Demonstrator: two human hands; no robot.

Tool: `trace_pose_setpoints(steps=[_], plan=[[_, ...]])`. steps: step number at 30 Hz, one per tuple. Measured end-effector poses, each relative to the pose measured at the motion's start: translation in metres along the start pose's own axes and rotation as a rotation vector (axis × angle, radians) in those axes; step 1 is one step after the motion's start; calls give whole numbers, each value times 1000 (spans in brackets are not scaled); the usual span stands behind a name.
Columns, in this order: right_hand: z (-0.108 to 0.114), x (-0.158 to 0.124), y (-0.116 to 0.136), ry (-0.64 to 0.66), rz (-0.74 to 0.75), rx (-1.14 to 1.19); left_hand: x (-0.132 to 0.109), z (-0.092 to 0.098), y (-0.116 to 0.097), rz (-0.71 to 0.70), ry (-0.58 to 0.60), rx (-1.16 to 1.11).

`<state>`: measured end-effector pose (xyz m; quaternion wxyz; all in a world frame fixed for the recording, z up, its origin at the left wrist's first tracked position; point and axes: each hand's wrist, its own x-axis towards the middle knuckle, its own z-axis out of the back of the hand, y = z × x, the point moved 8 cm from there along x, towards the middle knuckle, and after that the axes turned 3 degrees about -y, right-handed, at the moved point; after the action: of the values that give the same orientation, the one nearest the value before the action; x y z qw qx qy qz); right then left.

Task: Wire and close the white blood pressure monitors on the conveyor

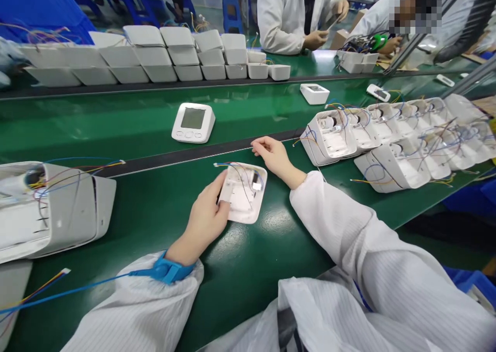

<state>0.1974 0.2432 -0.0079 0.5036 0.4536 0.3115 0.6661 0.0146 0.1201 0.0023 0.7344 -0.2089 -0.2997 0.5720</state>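
Note:
My left hand (207, 215) grips the left edge of a white plastic housing shell (242, 199), thumb on its inner face. The shell is tilted with its open inside toward me, above the green bench. Thin coloured wires (232, 165) lie across it and end in a small white connector beyond its upper left corner. Just past the shell's upper right corner is my right hand (275, 158), fingers curled and drawn together; anything between the fingertips is too small to make out. A blue wrist strap (168, 269) circles my left wrist.
A white device with a screen (192, 122) sits on the green conveyor (135, 114). Wired white housings stand in rows (335, 140) at right and a stack (77, 207) at left. Stacked white shells (155, 57) line the far side, where a co-worker in white (284, 16) stands.

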Motion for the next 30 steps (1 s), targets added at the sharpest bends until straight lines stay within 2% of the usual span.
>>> trace_pose_setpoints(steps=[4, 7, 18, 30], plan=[[-17, -12, 12, 164, 87, -108, -4, -9, -10, -166, 94, 8], [-20, -18, 21, 218, 119, -212, -5, -11, -10, -185, 103, 30], [-26, -20, 32, 301, 144, -504, -4, -13, -7, -205, 106, 57], [-26, -18, 27, 275, 156, -449, -4, -12, -10, -176, 136, 52]])
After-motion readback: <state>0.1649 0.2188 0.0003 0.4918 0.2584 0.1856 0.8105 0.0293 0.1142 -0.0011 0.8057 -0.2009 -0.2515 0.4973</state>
